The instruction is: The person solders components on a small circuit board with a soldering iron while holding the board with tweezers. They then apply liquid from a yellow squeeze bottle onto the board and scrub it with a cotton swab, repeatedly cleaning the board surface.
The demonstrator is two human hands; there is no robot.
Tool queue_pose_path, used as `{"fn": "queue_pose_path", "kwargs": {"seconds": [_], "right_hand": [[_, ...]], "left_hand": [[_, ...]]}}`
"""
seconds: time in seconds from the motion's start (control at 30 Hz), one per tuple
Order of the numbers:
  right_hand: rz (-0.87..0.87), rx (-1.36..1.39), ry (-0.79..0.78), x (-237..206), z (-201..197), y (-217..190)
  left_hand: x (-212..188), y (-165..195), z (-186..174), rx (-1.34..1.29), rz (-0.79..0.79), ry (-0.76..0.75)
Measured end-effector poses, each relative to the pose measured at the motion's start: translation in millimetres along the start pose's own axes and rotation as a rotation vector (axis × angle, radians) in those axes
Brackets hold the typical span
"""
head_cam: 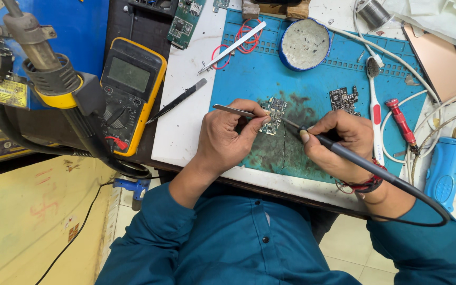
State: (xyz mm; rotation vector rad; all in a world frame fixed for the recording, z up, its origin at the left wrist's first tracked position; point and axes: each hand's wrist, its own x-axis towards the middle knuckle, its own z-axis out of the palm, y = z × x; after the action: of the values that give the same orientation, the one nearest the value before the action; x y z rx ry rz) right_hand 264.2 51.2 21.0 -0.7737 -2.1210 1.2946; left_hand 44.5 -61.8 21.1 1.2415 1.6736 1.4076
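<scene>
A: From the head camera, we see our left hand point(227, 138) closed around a pair of tweezers point(234, 110), whose tips reach the small circuit board point(273, 115) on the blue mat point(249, 79).

B: And our right hand point(339, 142) is curled in a pen grip around the soldering iron point(344, 153), its tip at the same board. We cannot make out the exact point of contact; it is too small.

A: The left fingers cover the board's lower left edge, so we cannot tell whether the tweezers pinch a part or only press down.

B: The iron's cable runs past our right wrist and then curves back down behind our sleeve.

A: On the counter point(180, 132) beside the mat lies a yellow multimeter point(130, 92), partly hidden by the hot-air nozzle point(43, 58) in the foreground.

B: A second board point(344, 99) sits just above our right hand, and the blue tool point(446, 166) at the right is crossed by wires.
</scene>
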Motion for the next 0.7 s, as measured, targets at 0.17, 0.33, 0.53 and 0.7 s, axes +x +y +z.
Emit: {"fn": "queue_pose_path", "kwargs": {"seconds": [0.17, 0.33, 0.53, 0.7], "right_hand": [[0.0, 0.003, 0.007, 0.3, 0.7, -0.3], [-0.003, 0.003, 0.013, -3.0, -0.5, 4.8], [-0.016, 0.018, 0.092, -4.8, -4.9, 7.2], [0.021, -0.107, 0.217, 3.3, -11.9, -12.2]], "left_hand": [[0.4, 0.3, -0.4, -0.012, 0.008, -0.005], [1.0, -0.4, -0.5, -0.014, 0.01, -0.004], [1.2, -0.4, -1.5, -0.007, -0.001, 0.008], [3.0, -3.9, -0.8, -0.057, 0.002, 0.028]]}}
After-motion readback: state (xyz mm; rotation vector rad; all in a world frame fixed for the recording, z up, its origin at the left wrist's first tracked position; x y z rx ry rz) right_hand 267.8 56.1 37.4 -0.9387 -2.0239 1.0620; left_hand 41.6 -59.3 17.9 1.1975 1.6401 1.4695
